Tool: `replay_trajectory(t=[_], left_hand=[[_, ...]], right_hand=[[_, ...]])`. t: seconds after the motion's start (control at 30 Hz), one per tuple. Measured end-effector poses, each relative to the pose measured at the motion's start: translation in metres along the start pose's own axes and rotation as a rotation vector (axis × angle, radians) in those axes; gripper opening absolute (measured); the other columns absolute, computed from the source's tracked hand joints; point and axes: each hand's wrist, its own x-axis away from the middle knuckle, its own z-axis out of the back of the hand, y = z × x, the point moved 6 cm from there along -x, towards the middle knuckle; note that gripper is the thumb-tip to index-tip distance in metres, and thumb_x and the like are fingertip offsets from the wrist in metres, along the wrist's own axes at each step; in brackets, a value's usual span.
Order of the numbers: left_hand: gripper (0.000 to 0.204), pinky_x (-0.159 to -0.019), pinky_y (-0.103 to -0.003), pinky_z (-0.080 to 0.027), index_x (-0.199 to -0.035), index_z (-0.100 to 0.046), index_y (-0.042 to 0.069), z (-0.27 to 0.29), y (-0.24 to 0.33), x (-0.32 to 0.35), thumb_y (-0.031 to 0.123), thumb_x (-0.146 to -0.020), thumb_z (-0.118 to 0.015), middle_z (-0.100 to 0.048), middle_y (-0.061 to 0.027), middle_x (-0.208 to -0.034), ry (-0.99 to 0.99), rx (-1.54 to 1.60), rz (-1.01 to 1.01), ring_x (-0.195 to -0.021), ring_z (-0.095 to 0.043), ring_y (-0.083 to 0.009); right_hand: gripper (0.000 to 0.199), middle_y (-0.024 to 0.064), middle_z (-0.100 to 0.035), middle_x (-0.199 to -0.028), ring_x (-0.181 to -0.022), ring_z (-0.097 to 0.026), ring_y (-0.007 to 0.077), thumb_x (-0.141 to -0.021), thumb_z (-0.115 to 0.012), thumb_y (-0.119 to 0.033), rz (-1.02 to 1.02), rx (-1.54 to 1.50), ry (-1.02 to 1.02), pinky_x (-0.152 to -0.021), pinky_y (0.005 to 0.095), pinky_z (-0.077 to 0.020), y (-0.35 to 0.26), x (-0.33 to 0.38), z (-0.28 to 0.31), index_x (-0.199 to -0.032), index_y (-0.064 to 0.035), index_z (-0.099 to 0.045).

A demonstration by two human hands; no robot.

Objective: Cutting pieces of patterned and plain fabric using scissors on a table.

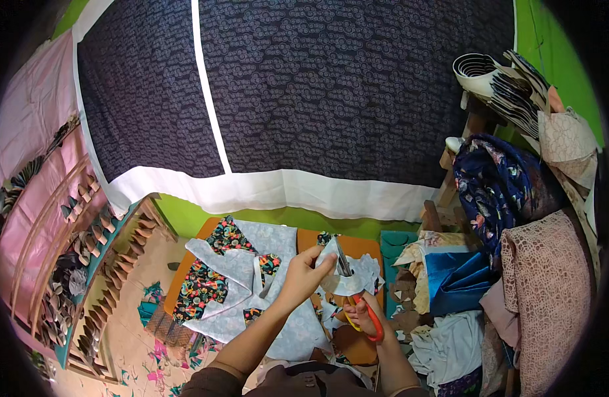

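My right hand (363,315) has its fingers in the orange and yellow handles of a pair of scissors (376,329). The blades point up and away from me, at the edge of a small pale fabric piece (347,286). Pinched between the fingers of my left hand (309,270) is that same piece, held above the table. Below lies a larger spread of pale fabric (278,239), whose turned-over parts show a black floral print (202,289). Small offcuts (328,308) lie under and around my hands.
An orange-brown table (354,341) carries the fabric. Folded cloths, including a shiny blue one (460,281), are piled at the right beside a hanging lace cloth (549,291). To the left, a wooden rack (106,311) holds shoes; scraps (160,360) litter the floor.
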Motion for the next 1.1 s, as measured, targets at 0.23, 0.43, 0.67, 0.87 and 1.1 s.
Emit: replay_trajectory(t=[0.23,0.43,0.67,0.87,1.1], left_hand=[[0.024,-0.048,-0.022,-0.032,-0.067,-0.052,0.0,0.0,0.0,0.002,0.02,-0.08,-0.057,-0.047,0.0006,-0.055,-0.022,0.16,0.078,-0.053,-0.039,-0.0043],[0.021,-0.05,-0.021,-0.032,-0.075,-0.056,0.0,-0.004,0.004,0.004,0.02,-0.079,-0.058,-0.048,0.0011,-0.058,-0.13,-0.122,0.076,-0.055,-0.04,-0.0038],[0.02,-0.05,-0.02,-0.032,-0.076,-0.057,0.0,-0.002,-0.001,0.005,0.019,-0.079,-0.058,-0.048,0.0026,-0.06,-0.135,0.004,0.076,-0.057,-0.04,-0.0031],[0.019,-0.052,-0.019,-0.032,-0.072,-0.056,0.0,0.001,-0.01,0.003,0.017,-0.08,-0.058,-0.049,0.004,-0.061,-0.136,0.033,0.115,-0.058,-0.041,-0.0029],[0.021,-0.05,-0.02,-0.033,-0.072,-0.055,0.001,0.002,0.002,0.005,0.019,-0.082,-0.056,-0.051,0.0024,-0.061,-0.097,-0.036,0.077,-0.056,-0.043,-0.0036]], right_hand=[[0.07,-0.0042,-0.036,-0.069,-0.058,-0.032,0.0038,-0.07,-0.047,-0.066,0.05,0.049,-0.02,-0.05,0.0175,-0.0284,-0.003,-0.002,-0.004,-0.099,-0.0029,-0.041],[0.069,-0.0043,-0.036,-0.07,-0.059,-0.031,0.0041,-0.071,-0.042,-0.069,0.101,0.189,0.008,-0.05,0.0185,-0.0281,0.017,-0.004,0.01,-0.092,-0.0039,-0.04],[0.067,-0.0035,-0.037,-0.07,-0.058,-0.032,0.0049,-0.072,-0.042,-0.068,0.064,0.091,0.003,-0.05,0.0186,-0.029,0.008,-0.002,-0.001,-0.091,-0.0043,-0.041],[0.062,-0.003,-0.038,-0.07,-0.056,-0.033,0.0039,-0.074,-0.046,-0.064,0.027,0.046,0.012,-0.048,0.0178,-0.0295,0.01,0.003,0.0,-0.093,-0.0053,-0.043],[0.06,-0.0027,-0.04,-0.07,-0.058,-0.036,0.0053,-0.078,-0.045,-0.059,0.023,0.117,0.063,-0.05,0.0196,-0.032,0.011,0.003,0.006,-0.097,-0.0028,-0.045]])
